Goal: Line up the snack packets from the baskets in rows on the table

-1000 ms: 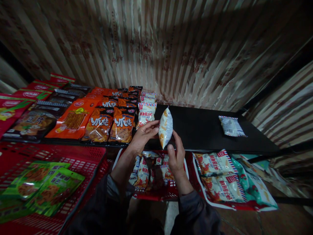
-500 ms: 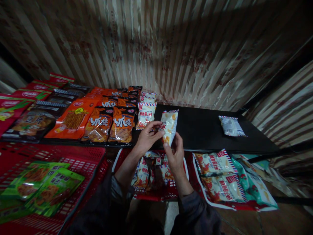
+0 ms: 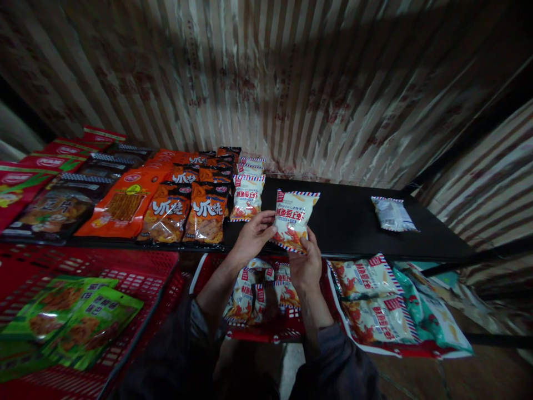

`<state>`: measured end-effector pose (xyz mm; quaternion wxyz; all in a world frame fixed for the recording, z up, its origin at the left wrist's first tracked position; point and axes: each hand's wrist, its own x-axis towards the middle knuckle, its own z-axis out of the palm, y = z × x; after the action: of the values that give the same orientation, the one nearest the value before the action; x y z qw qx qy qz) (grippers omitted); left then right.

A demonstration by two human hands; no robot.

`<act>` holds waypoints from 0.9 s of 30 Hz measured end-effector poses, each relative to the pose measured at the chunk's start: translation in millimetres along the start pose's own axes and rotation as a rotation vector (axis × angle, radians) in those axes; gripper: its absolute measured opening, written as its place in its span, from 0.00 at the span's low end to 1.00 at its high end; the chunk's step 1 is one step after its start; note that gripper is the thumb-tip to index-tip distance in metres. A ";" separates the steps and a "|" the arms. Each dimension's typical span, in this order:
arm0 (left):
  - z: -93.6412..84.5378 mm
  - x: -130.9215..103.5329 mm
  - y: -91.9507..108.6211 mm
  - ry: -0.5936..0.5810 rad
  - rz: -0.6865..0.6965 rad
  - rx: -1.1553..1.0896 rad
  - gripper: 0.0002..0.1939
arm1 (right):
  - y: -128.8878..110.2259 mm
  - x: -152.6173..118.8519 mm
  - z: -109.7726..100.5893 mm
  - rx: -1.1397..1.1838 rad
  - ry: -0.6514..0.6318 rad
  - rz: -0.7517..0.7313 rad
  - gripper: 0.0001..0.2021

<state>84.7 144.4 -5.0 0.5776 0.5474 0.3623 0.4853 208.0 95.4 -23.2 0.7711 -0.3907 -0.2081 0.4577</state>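
Between my hands is a white snack bag (image 3: 293, 218) with red lettering and striped edges, upright, its printed front toward me. My left hand (image 3: 253, 236) pinches its left edge, fingers partly behind it. My right hand (image 3: 306, 261) grips the lower right corner, thumb in front. Just left of it on the black shelf (image 3: 333, 216) stands a row of matching white bags (image 3: 246, 200). Below my hands, a red basket (image 3: 266, 332) holds several more of these bags (image 3: 244, 294).
Orange squid-style snack bags (image 3: 206, 214), a flat orange pack (image 3: 125, 205) and dark packs (image 3: 54, 208) fill the shelf's left. One bag (image 3: 395, 214) lies at the right. A basket with green packs (image 3: 91, 328) is lower left; another basket (image 3: 370, 350) is lower right.
The snack bag has turned from a narrow, angled view to show its full front. My right hand has shifted slightly right with it; my left hand stays at its left edge.
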 end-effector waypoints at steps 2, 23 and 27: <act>1.0 0.0 -2.4 0.001 -0.016 -0.011 0.21 | -0.3 1.8 -0.7 0.010 0.013 0.026 0.20; 4.2 -14.1 -0.4 0.385 0.207 0.537 0.19 | 31.4 22.3 -1.5 -0.426 -0.192 -0.042 0.29; -1.6 -13.8 -0.2 0.450 0.224 0.529 0.16 | 33.7 25.3 12.6 -0.438 -0.189 -0.038 0.28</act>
<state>79.5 131.7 -6.9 0.2651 0.5937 0.5313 0.5431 193.7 131.8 -43.3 0.6536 -0.5000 -0.3811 0.4214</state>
